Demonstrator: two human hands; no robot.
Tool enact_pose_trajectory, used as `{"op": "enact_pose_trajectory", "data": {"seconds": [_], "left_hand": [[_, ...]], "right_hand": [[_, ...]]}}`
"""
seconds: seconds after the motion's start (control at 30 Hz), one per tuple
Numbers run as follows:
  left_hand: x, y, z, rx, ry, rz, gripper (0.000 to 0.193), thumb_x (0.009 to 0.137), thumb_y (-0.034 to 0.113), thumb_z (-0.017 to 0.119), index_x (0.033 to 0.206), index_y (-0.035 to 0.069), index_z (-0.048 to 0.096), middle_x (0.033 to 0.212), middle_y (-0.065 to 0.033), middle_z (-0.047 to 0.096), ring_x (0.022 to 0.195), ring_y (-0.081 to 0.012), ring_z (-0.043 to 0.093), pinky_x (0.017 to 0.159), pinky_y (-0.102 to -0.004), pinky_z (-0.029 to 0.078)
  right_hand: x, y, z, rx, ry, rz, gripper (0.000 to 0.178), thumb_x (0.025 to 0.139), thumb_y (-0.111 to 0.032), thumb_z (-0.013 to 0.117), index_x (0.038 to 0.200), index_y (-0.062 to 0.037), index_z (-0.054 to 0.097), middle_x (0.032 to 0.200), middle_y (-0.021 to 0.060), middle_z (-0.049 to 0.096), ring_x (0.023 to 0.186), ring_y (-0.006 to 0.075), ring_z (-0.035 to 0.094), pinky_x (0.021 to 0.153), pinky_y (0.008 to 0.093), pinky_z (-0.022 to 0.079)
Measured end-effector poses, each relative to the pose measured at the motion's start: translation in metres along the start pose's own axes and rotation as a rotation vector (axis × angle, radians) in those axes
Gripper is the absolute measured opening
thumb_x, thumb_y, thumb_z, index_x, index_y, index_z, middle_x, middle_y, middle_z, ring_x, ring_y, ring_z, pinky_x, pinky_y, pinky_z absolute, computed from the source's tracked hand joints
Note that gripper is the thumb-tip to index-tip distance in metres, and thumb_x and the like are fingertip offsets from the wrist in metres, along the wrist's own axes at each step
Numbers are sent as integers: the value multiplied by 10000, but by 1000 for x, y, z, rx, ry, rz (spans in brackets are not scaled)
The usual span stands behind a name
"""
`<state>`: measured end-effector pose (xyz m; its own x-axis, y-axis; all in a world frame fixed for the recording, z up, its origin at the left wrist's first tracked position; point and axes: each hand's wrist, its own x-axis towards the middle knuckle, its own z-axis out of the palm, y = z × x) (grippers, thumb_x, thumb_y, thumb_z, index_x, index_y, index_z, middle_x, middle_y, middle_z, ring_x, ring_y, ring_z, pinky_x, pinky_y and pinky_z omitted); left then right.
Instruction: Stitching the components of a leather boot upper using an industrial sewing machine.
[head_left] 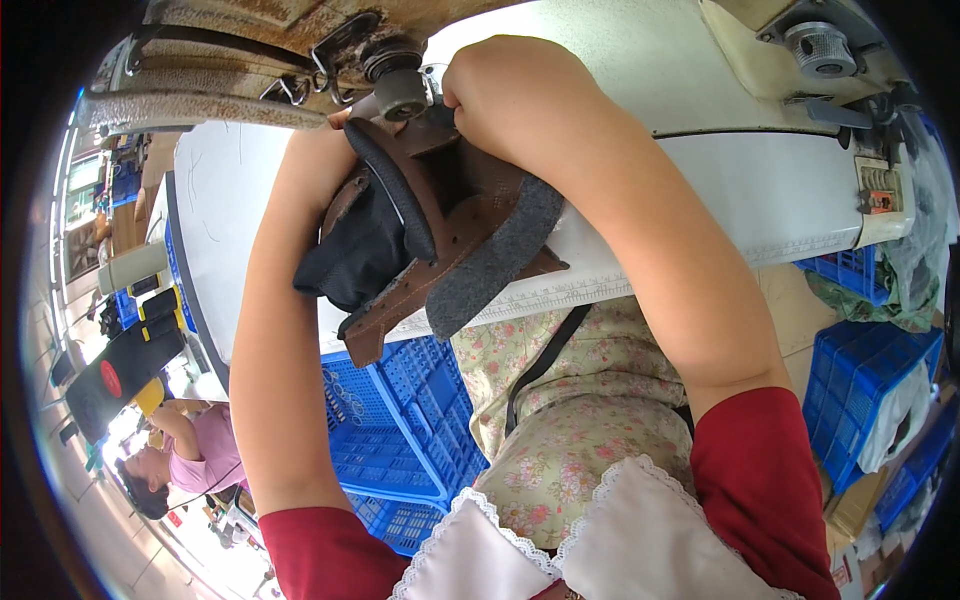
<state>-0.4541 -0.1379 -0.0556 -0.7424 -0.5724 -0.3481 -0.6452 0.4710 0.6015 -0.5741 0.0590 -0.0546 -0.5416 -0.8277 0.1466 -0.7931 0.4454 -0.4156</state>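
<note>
A brown stitched shoe upper (465, 215), with black lining cloth and a dark padded edge, hangs at the near edge of a white sewing table (740, 190). A grey fuzzy strap (495, 265) runs down from it. My left hand (322, 150) grips its left side, with most of the fingers hidden behind it. On its far right side my right hand (520, 95) is closed, fingers curled under and mostly out of sight. Between the hands, the sewing machine's round metal part (402, 92) sits right over the upper's far end.
The worn machine head (240, 60) covers the far left. Below the table are a blue plastic crate (400, 420) at the left and another blue crate (865, 390) at the right. A co-worker (190, 450) in pink sits at the far left. A metal winder wheel (825, 50) stands far right.
</note>
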Motion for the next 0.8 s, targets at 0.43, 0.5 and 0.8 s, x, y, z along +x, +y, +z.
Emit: {"op": "enact_pose_trajectory", "data": {"seconds": [0.43,0.5,0.8], "left_hand": [[4,0,0,-47,-34,3,460,728,343,809,1061,32,744,921,-84,737,846,-127,667,757,-286,506],[7,-7,1,-81,-30,12,451,731,335,806,1059,31,744,921,-90,736,844,-133,668,758,-286,507],[13,-5,-1,131,-22,94,345,849,258,720,1088,10,703,992,-107,709,907,-189,655,817,-322,509]], "right_hand": [[4,1,-1,8,-7,-2,128,760,-124,654,836,-122,756,813,118,713,820,296,696,743,413,554],[4,1,-2,-23,-41,-3,132,762,-123,649,838,-121,756,817,116,714,823,295,696,743,413,553],[6,8,7,48,77,-16,141,768,-125,643,849,-119,757,815,113,714,826,290,696,749,414,551]]}}
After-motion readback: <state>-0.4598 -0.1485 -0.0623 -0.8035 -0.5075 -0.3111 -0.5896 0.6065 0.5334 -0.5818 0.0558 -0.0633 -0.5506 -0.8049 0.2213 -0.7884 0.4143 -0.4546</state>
